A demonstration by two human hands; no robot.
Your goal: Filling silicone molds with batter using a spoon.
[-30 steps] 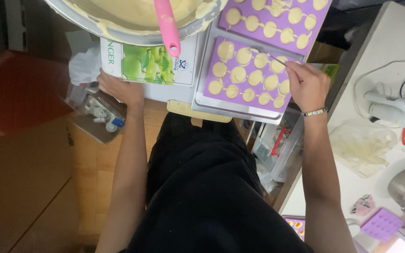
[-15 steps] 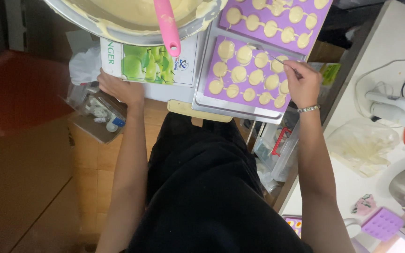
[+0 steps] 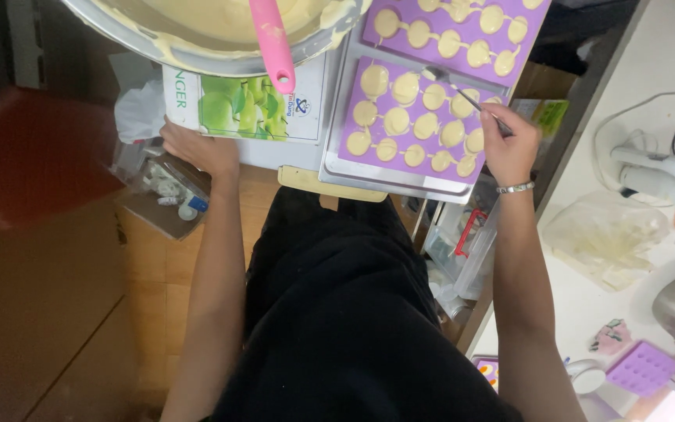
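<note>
Red stool [image 3: 33,156] at left; white hand mixer [image 3: 658,176] on right counter; small purple mould [image 3: 642,367] lower right.

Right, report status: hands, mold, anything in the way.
Right hand grips thin tool, tip on purple mold of batter. Left hand rests by green-printed box. Batter bowl overhangs the box, clear of the mold.

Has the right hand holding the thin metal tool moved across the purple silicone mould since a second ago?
Barely, if at all. The right hand keeps to the right edge of the purple silicone mould, its thin metal tool reaching over the batter-filled cavities as before.

Bowl [image 3: 197,39] left of mould [image 3: 416,125] on tray [image 3: 376,176]
</note>
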